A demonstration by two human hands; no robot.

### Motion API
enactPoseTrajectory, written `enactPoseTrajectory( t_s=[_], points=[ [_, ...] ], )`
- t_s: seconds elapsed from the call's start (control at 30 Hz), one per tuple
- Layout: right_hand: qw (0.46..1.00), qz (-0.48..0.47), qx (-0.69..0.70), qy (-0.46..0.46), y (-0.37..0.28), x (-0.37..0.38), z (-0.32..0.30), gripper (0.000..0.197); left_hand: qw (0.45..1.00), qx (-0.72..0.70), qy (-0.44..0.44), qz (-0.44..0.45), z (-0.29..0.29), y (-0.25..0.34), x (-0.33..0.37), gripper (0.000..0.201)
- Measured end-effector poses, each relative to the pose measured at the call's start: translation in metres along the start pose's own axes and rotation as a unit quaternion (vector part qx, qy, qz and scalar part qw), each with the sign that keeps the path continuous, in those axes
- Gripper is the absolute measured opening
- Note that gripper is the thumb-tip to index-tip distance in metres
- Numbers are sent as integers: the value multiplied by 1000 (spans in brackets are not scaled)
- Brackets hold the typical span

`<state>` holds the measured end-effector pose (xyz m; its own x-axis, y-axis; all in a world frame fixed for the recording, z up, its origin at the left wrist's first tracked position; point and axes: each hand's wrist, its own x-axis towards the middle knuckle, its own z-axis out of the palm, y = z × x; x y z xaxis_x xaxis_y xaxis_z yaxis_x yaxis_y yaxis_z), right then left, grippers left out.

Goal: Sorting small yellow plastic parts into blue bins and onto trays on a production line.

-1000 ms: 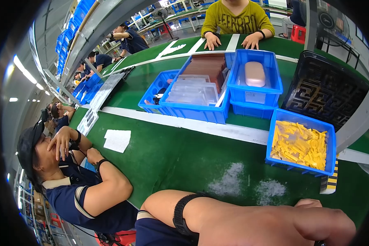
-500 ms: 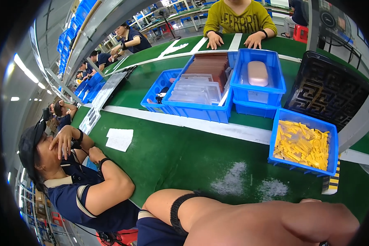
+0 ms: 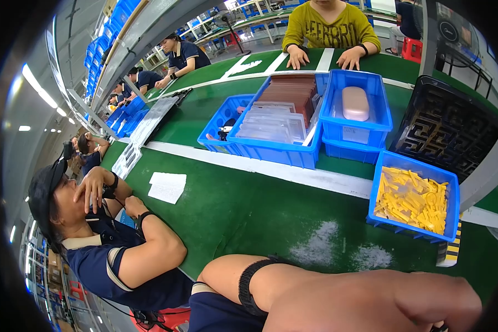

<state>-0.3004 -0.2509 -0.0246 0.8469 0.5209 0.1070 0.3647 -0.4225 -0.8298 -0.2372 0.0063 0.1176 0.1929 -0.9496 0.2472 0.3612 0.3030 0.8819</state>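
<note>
My left hand (image 3: 382,301) looms large and blurred at the lower right, close to the camera. Its forearm bends up from the green table (image 3: 249,221), with a black band (image 3: 252,282) around it. The fingers are mostly hidden, and nothing held shows. Under it, at the bottom edge, a sliver of skin with a dark band (image 3: 439,326) may belong to my right hand; its fingers cannot be made out. Nearest to the hand on the table lie two patches of whitish crumbs (image 3: 371,256). Beyond them stands a blue bin (image 3: 377,213) of yellow plastic pieces (image 3: 412,199).
A person in a black cap (image 3: 44,193) leans on the table at left, beside a white paper (image 3: 167,187). Blue bins (image 3: 276,154) hold brown and clear plates; another holds a pink case (image 3: 355,103). A black patterned tray (image 3: 442,127) leans at right. Someone in green (image 3: 332,27) sits opposite.
The whole view has shifted slightly, so the bins and people appear a little further right and lower. My left hand stays in nearly the same pose.
</note>
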Motion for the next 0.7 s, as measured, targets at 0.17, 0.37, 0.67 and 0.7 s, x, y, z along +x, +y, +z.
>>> enactPoseTrajectory(
  t_s=[0.17, 0.37, 0.67, 0.7],
  points=[
    [1000, 1, 8, 4, 2, 0, 1, 14, 961, 44, -34, 272, -9, -15, 27, 13],
    [1000, 5, 13, -3, 0, 0, -1, 14, 765, 102, -77, 631, -14, -31, 57, 25],
    [1000, -1, 7, -3, 0, 1, -1, 13, 862, 45, 10, 505, 2, -33, 35, 21],
    [1000, -1, 9, -3, 0, 1, 0, 13, 876, 46, 11, 480, 1, -34, 41, 21]
  ],
)
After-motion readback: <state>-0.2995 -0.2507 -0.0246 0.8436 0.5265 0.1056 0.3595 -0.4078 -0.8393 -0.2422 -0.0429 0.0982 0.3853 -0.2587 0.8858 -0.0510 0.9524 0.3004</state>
